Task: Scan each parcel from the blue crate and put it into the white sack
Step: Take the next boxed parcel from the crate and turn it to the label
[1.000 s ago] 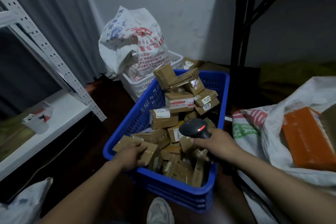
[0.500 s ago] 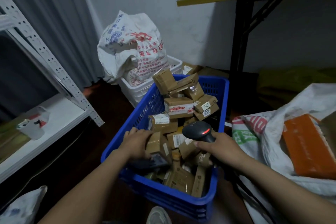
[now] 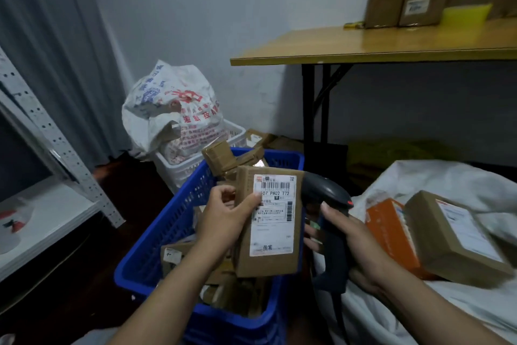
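Head view: left hand (image 3: 223,218) grips a labelled parcel (image 3: 270,221) over the blue crate (image 3: 173,221), right hand (image 3: 352,246) holds the scanner (image 3: 327,196) beside it; two parcels (image 3: 453,235) lie in the white sack (image 3: 419,176), many are left in the crate.

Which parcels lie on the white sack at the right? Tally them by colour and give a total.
Orange parcel: 1
Brown parcel: 1
Total: 2 showing on the white sack; any deeper inside it cannot be seen.
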